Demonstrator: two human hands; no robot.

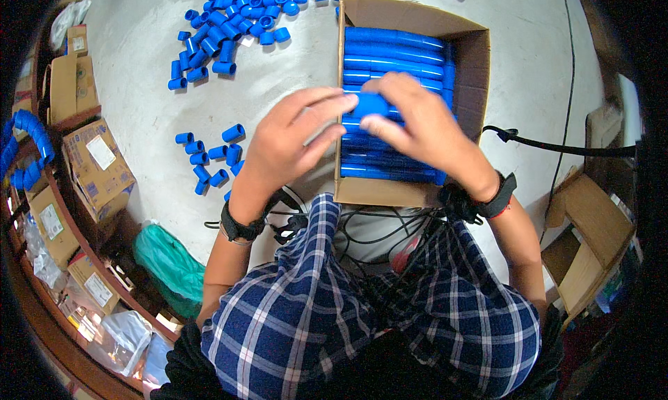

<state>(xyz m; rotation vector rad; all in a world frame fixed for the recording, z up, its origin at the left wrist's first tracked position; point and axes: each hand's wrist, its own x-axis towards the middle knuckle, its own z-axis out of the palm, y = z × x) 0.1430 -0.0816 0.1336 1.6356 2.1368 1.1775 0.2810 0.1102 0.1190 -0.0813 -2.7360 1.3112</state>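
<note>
Plaid cloth (278,316) over the person's legs lies nearest; just beyond it stands an open carton (386,192) on the floor (139,100). Above the carton's left half, the right hand (421,118) pinches a short blue fitting (371,105) between thumb and fingers. The left hand (287,132) comes in from the left, fingertips at the fitting's left end; blur hides whether they grip it. Packed blue rows (393,52) fill the carton below, and a loose pile (229,31) lies far left. The fitting looks like rigid plastic: probably light, stiff and hard to break, but glossy enough to slip, so best held around its outer wall.
</note>
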